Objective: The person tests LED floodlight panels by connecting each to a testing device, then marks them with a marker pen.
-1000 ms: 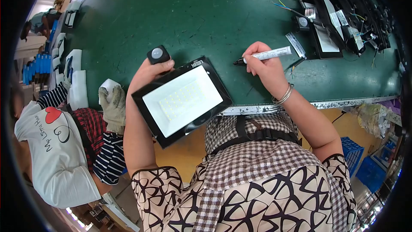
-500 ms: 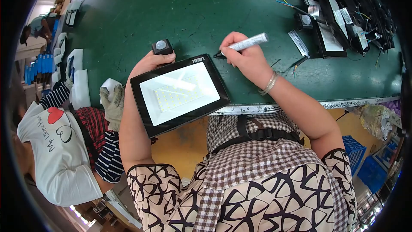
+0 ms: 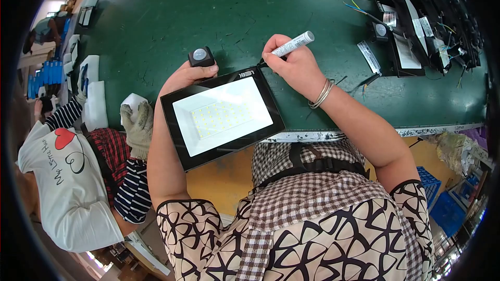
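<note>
My left hand (image 3: 190, 77) is closed at the black sensor (image 3: 200, 57) with a pale round lens, which joins the far side of the floodlight. The floodlight (image 3: 224, 114), black-framed with a glass front and rows of yellow LEDs, lies tilted along my left forearm at the table's near edge. My right hand (image 3: 296, 67) is closed around a white marker (image 3: 292, 45). The marker's dark tip is at the floodlight's upper right corner, beside the printed logo; whether it touches is too small to tell.
Black floodlights (image 3: 411, 26) with cables are piled at the right of the green table (image 3: 312, 0), near a loose label (image 3: 369, 57). On the left, a co-worker in a white shirt (image 3: 73, 192) has a gloved hand (image 3: 138, 130) near white foam (image 3: 95, 105).
My right hand has brought the marker left to the floodlight's corner and holds it more steeply. The floodlight and my left hand appear slightly lower and further right.
</note>
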Demonstrator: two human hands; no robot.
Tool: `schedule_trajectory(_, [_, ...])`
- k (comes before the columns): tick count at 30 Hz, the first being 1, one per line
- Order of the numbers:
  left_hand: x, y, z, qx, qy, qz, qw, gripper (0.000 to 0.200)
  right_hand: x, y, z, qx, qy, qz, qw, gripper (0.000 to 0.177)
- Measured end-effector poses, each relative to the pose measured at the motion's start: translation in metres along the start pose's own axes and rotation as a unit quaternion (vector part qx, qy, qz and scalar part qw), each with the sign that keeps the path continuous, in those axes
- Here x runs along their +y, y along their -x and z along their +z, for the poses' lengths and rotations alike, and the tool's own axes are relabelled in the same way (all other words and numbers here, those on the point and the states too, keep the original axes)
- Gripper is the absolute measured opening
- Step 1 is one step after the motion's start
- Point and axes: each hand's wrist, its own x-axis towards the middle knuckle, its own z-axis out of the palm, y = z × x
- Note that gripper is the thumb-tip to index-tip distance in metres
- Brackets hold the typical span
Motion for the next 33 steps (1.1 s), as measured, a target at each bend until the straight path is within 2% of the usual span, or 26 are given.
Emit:
schedule_trajectory(3, [0.000,0.002,0.005,0.015,0.007,0.016,1.000,0.013,0.012,0.000,0.006,0.027,-0.024,-0.049,0.998,0.010])
schedule_trajectory(5, [-0.003,0.004,0.008,0.045,0.021,0.017,0.999,0.014,0.013,0.001,0.002,0.035,-0.094,-0.032,0.994,0.007])
schedule_trajectory(9, [-0.008,0.007,0.007,0.027,0.015,0.038,0.999,0.013,-0.002,0.007,-0.007,0.053,-0.191,0.010,0.980,0.006])
schedule_trajectory(14, [-0.025,0.013,0.023,0.051,0.041,0.064,0.996,0.015,-0.026,0.029,-0.018,0.028,-0.195,0.012,0.980,0.004])
schedule_trajectory(17, [-0.038,0.015,0.052,0.069,0.115,0.092,0.987,0.015,-0.042,0.045,-0.013,0.013,-0.202,0.020,0.979,0.003])
schedule_trajectory(19, [-0.040,0.018,0.074,0.071,0.165,0.093,0.979,0.014,-0.047,0.054,-0.012,0.004,-0.160,0.022,0.987,0.003])
schedule_trajectory(28, [-0.057,0.007,0.102,0.079,0.141,0.166,0.973,0.017,-0.039,0.069,-0.009,0.009,-0.140,0.035,0.990,0.004])
schedule_trajectory(33, [-0.052,0.013,0.104,0.091,0.119,0.162,0.975,0.022,-0.030,0.068,-0.004,0.028,-0.142,0.014,0.989,0.004])
